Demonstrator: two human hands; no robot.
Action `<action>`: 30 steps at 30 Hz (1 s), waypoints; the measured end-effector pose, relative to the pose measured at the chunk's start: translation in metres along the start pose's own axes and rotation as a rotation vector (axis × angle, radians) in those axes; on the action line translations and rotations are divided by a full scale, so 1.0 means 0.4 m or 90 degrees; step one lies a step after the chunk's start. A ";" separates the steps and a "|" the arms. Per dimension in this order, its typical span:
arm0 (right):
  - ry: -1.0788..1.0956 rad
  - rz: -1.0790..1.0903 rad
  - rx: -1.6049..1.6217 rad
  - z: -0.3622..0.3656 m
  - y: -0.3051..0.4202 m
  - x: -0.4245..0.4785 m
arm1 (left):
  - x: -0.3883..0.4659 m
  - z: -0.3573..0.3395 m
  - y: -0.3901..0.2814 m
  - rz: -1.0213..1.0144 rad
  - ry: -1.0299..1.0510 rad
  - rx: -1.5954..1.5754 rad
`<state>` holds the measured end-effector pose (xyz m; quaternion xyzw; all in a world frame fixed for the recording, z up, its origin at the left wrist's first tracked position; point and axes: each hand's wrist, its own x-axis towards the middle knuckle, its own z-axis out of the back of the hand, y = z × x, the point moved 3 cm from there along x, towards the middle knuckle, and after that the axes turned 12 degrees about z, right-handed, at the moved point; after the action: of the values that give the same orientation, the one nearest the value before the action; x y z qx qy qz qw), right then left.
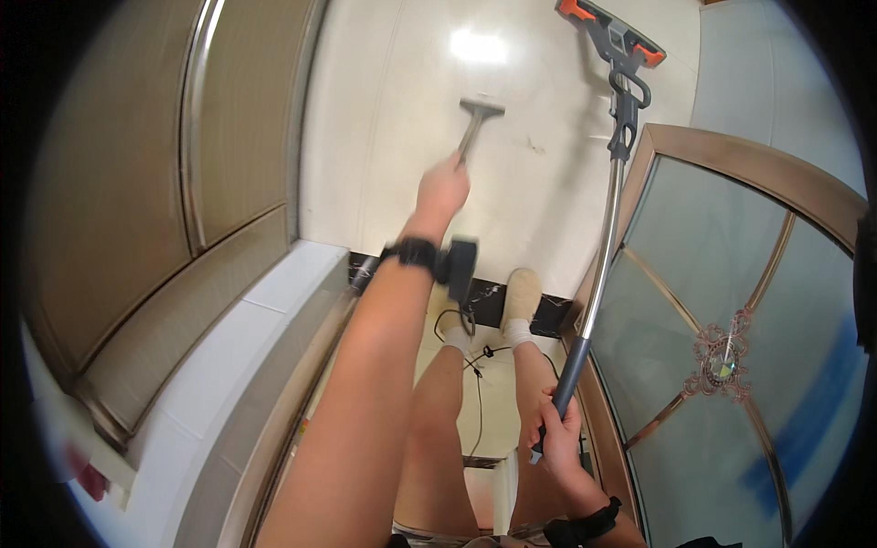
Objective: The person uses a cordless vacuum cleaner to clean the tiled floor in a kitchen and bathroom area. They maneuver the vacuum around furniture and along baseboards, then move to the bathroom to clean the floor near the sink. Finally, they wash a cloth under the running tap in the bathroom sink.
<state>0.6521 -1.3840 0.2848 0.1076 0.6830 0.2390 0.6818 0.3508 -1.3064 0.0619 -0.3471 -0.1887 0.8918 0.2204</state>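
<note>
My left hand (444, 186) reaches forward and grips the handle of a small squeegee-like scraper (482, 109). Its flat grey head lies on or just over the pale floor (397, 137); which of the two I cannot tell. My right hand (560, 435), low in the view, is wrapped around the dark grey grip of a long mop (606, 240). The metal pole slants up to a wide grey mop head (616, 40) with orange clips at both ends. A dark smudge (533, 145) marks the floor right of the scraper.
At right stands a glass door (685, 226) with a copper-coloured frame and ornament. A brown panelled door (240, 123) and a white tiled ledge (274, 288) run along the left. My slippered feet (521, 301) are by a black threshold (488, 301); a thin cable (479, 411) hangs between my legs.
</note>
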 end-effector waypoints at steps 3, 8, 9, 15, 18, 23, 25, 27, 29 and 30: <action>-0.024 0.005 0.021 -0.002 0.005 0.012 | -0.163 0.005 0.148 0.031 0.050 -0.023; -0.003 -0.007 -0.026 0.006 -0.009 0.028 | -0.123 0.004 0.185 0.107 0.049 -0.002; 0.003 -0.008 -0.045 0.007 -0.019 0.020 | -0.048 0.004 0.113 0.098 0.048 0.017; -0.012 0.014 0.002 -0.016 -0.023 0.021 | 0.130 0.040 -0.019 -0.006 -0.018 -0.030; -0.056 -0.016 0.031 -0.015 -0.016 0.023 | -0.034 0.053 0.185 0.147 0.087 -0.009; -0.038 0.007 0.018 0.005 -0.045 0.019 | -0.029 0.098 0.252 0.113 0.039 0.023; -0.035 0.019 0.023 0.014 -0.066 0.036 | 0.126 0.103 0.202 0.102 0.056 0.016; -0.034 0.017 0.013 -0.006 -0.057 0.044 | 0.258 0.088 0.044 0.110 0.022 -0.045; -0.022 -0.007 0.001 -0.014 -0.047 0.042 | 0.339 0.108 -0.052 0.170 0.035 -0.105; 0.003 0.005 0.004 -0.016 -0.042 0.040 | 0.333 0.106 -0.054 0.150 0.037 -0.093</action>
<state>0.6481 -1.3921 0.2623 0.1118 0.6847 0.2398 0.6791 0.2384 -1.2264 0.0304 -0.4078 -0.2049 0.8848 0.0940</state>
